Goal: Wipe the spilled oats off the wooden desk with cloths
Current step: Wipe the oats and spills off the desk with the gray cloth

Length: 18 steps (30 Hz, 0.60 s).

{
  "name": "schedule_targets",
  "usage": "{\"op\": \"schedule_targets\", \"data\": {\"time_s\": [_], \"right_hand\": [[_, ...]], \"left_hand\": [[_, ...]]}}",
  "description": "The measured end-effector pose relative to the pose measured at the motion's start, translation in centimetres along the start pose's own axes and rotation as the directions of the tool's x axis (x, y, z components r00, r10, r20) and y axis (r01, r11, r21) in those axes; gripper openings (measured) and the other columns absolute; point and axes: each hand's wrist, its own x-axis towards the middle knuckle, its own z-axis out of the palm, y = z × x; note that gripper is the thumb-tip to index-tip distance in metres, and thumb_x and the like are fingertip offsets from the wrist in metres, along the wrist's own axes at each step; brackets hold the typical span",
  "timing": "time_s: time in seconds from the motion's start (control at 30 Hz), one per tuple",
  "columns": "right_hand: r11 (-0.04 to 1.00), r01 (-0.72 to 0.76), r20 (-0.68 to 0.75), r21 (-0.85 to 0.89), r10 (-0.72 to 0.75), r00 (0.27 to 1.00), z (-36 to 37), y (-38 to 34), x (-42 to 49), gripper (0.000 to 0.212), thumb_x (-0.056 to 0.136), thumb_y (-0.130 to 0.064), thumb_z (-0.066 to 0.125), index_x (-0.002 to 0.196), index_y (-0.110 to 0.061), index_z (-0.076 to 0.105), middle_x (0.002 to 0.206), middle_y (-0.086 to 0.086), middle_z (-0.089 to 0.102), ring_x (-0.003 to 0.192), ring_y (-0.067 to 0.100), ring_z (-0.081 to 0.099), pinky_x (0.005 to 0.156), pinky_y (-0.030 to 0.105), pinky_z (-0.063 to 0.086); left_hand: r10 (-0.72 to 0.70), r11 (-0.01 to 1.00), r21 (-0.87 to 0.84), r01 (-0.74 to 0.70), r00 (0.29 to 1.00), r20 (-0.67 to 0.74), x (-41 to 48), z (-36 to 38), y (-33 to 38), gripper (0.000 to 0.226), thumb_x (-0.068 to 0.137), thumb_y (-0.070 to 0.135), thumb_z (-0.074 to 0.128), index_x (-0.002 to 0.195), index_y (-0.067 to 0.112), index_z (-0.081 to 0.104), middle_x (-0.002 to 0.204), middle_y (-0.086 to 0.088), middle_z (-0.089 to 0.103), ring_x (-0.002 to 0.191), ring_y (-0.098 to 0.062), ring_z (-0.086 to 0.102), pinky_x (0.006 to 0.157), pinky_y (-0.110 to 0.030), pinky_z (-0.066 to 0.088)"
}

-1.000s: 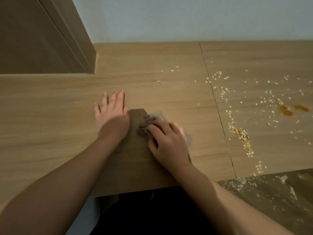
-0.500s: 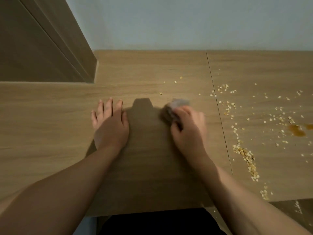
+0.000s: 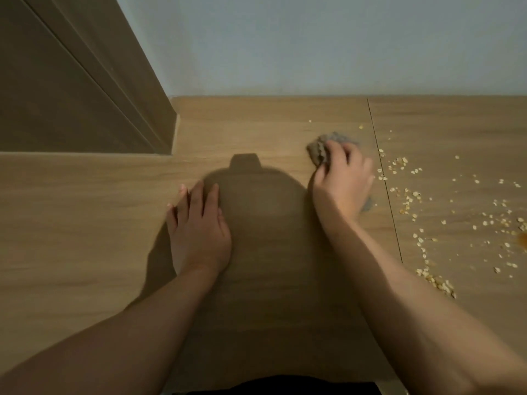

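A crumpled grey cloth (image 3: 322, 149) lies on the wooden desk (image 3: 85, 209), close to the seam between the two panels. My right hand (image 3: 342, 181) sits on top of it with curled fingers gripping it. My left hand (image 3: 196, 223) rests flat on the desk, fingers straight, a hand's width to the left. Spilled oats (image 3: 407, 201) are scattered over the right panel, with a denser line (image 3: 436, 282) toward the front. A few flakes (image 3: 361, 127) lie just beyond the cloth.
A dark wooden cabinet side (image 3: 71, 81) rises at the back left. A pale wall (image 3: 313, 44) closes the desk's far edge. An orange-brown stain (image 3: 523, 239) shows at the right border among the oats. The desk's front edge runs just above my dark clothing.
My right hand has slid the cloth away from me and rightward, up to the panel seam. The left hand has stayed flat in about the same place.
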Motion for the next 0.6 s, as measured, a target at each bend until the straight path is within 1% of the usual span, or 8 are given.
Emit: {"op": "schedule_targets", "data": {"time_s": [0.07,0.13,0.2,0.3,0.37,0.5,0.53,0.6], "right_hand": [[0.939,0.295,0.014,0.175,-0.302,0.953,1.5,-3.5,-1.9,0.032,0.080,-0.009,0.056,0.111,-0.013,0.063,0.111,0.014,0.062,0.091,0.037,0.056,0.079,0.042,0.047],[0.814,0.556,0.089,0.169,-0.574,0.814,2.9,-6.2,-3.2,0.027,0.083,-0.014,0.058,0.109,-0.015,0.065,0.110,0.009,0.064,0.090,0.033,0.058,0.076,0.041,0.047],[0.771,0.629,0.174,0.099,-0.636,0.752,3.6,-6.8,-1.7,0.028,0.089,-0.020,0.054,0.116,-0.021,0.062,0.120,0.005,0.060,0.096,0.033,0.055,0.076,0.041,0.042],[0.911,0.399,0.260,-0.102,-0.363,0.895,4.2,-4.0,3.6,0.040,0.094,-0.021,0.040,0.132,-0.030,0.045,0.141,-0.002,0.043,0.114,0.032,0.043,0.088,0.041,0.033],[0.961,0.143,0.171,-0.239,-0.103,0.980,3.5,-1.0,7.1,0.045,0.092,-0.020,0.043,0.135,-0.031,0.040,0.144,-0.003,0.039,0.118,0.032,0.039,0.090,0.042,0.031],[0.933,-0.280,0.036,-0.226,0.295,0.955,2.0,0.9,9.7,0.047,0.090,-0.015,0.045,0.136,-0.027,0.042,0.143,0.000,0.039,0.123,0.030,0.034,0.090,0.042,0.030],[0.937,-0.274,0.035,-0.218,0.288,0.957,2.3,-0.3,9.2,0.047,0.090,-0.012,0.045,0.134,-0.027,0.044,0.142,0.001,0.040,0.124,0.029,0.034,0.090,0.041,0.031],[0.985,-0.016,0.166,-0.170,0.045,0.985,3.3,-4.0,6.8,0.044,0.091,-0.013,0.042,0.132,-0.028,0.046,0.141,0.000,0.040,0.122,0.029,0.035,0.091,0.041,0.031]], "left_hand": [[-0.004,1.000,0.010,0.004,1.000,0.011,0.2,0.0,0.0,0.049,0.098,0.028,0.025,0.144,0.020,0.036,0.155,-0.007,0.026,0.144,-0.028,0.013,0.115,-0.046,0.008],[0.003,1.000,0.021,-0.003,1.000,0.002,0.2,0.0,0.0,0.052,0.094,0.030,0.023,0.142,0.018,0.040,0.153,-0.009,0.029,0.143,-0.029,0.017,0.115,-0.048,0.012],[0.012,1.000,0.019,-0.012,0.999,-0.038,0.2,0.0,0.0,0.058,0.089,0.034,0.020,0.137,0.016,0.047,0.148,-0.011,0.038,0.140,-0.031,0.026,0.113,-0.050,0.018],[0.001,1.000,-0.003,-0.001,0.998,-0.067,0.1,0.5,-0.2,0.057,0.089,0.035,0.021,0.134,0.016,0.052,0.144,-0.012,0.044,0.138,-0.034,0.031,0.112,-0.050,0.019],[0.004,1.000,-0.010,-0.005,0.997,-0.074,0.2,0.6,-0.2,0.055,0.091,0.034,0.023,0.134,0.016,0.052,0.143,-0.012,0.045,0.137,-0.034,0.032,0.111,-0.050,0.019],[0.008,1.000,-0.009,-0.009,0.997,-0.079,0.2,0.6,-0.3,0.055,0.091,0.033,0.023,0.134,0.016,0.051,0.144,-0.011,0.044,0.138,-0.034,0.030,0.111,-0.051,0.019],[0.008,1.000,-0.003,-0.008,0.997,-0.077,0.2,0.6,-0.2,0.055,0.091,0.033,0.023,0.134,0.016,0.051,0.144,-0.011,0.044,0.138,-0.034,0.030,0.111,-0.052,0.020],[0.006,1.000,0.015,-0.005,0.998,-0.061,0.2,0.5,-0.1,0.055,0.090,0.033,0.023,0.135,0.015,0.050,0.144,-0.012,0.043,0.138,-0.034,0.029,0.111,-0.053,0.021]]}}
